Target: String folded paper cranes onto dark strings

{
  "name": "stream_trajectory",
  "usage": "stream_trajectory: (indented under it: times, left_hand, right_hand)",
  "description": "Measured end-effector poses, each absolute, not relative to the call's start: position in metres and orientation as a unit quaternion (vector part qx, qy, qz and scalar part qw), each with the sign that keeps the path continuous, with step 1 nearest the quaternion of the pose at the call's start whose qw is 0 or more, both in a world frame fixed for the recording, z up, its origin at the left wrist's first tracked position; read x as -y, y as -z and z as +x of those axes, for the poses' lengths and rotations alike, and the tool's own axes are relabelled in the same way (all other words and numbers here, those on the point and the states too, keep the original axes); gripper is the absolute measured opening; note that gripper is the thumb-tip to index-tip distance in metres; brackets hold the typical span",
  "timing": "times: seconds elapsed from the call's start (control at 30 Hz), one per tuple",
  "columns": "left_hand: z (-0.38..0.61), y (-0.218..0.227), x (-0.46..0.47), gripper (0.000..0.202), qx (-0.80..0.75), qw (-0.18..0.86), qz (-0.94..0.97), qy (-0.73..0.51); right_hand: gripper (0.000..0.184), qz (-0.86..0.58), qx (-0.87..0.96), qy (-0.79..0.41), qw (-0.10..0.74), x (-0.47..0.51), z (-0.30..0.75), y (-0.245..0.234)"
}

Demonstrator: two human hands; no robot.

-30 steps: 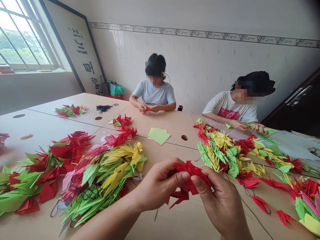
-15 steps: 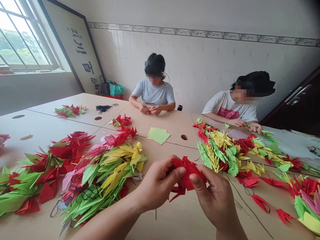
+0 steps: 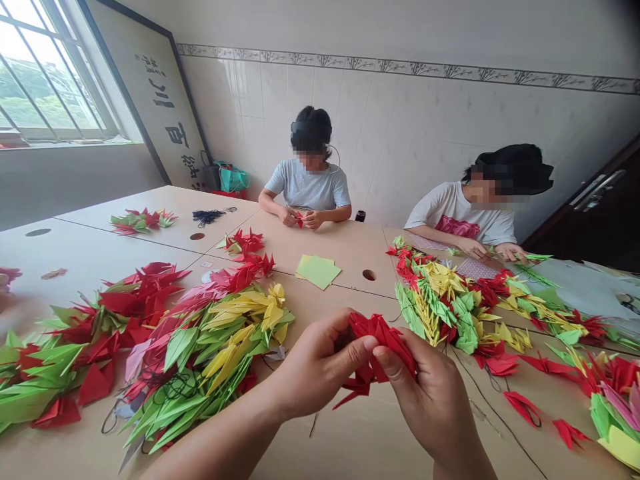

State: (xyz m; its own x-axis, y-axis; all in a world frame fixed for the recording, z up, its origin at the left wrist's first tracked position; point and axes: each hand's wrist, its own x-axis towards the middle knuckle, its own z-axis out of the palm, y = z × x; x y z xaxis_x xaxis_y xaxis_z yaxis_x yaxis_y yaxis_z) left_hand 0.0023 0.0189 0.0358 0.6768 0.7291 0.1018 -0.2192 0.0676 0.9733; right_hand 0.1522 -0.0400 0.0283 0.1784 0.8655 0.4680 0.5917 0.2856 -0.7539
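Above the table's near edge, my left hand (image 3: 317,367) and my right hand (image 3: 427,387) both grip a cluster of red origami cranes (image 3: 377,331), thumbs toward each other on its near face. Pointed paper tips stick out below my left thumb. The fingertips behind the paper are hidden. Under the cluster a thin dark strand (image 3: 314,425) shows, perhaps a needle or thread. Left of my hands lies a heap of green, yellow and pink origami cranes (image 3: 227,333). To the right are loose red folded pieces (image 3: 523,405) beside a black cord (image 3: 520,437).
Green and yellow paper squares (image 3: 319,272) lie mid-table near a cable hole (image 3: 369,275). More strung cranes (image 3: 445,293) spread at right, and red-green ones (image 3: 135,300) at left. Across the table, one person (image 3: 310,180) handles red paper, another (image 3: 465,213) green pieces.
My fingers have shifted slightly on the red cluster, which has turned a little, its lower tip swinging left. At right, the other person's hand has moved with a green piece.
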Motion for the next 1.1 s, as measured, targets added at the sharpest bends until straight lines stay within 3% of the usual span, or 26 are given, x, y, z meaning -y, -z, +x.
stream_trajectory:
  times: [0.17, 0.37, 0.67, 0.9, 1.1]
  left_hand:
    - [0.002, -0.038, -0.022, 0.025, -0.183, 0.766, 0.492, -0.371]
    - [-0.002, -0.039, -0.027, 0.022, -0.187, 0.828, 0.391, -0.356]
    - [-0.002, -0.041, -0.026, 0.023, -0.19, 0.832, 0.379, -0.358]
    - [-0.001, -0.038, -0.026, 0.02, -0.171, 0.811, 0.412, -0.379]
    - [-0.002, -0.033, -0.026, 0.036, -0.147, 0.797, 0.451, -0.373]
  right_hand:
    - [0.037, -0.561, 0.568, -0.239, 0.553, 0.041, 0.159, -0.028]
    - [0.027, -0.474, 0.627, -0.337, 0.519, 0.041, 0.161, -0.037]
    - [0.026, -0.469, 0.632, -0.372, 0.492, 0.038, 0.162, -0.035]
    - [0.024, -0.511, 0.58, -0.343, 0.534, 0.039, 0.162, -0.032]
    - [0.029, -0.515, 0.525, -0.319, 0.598, 0.039, 0.159, -0.03]
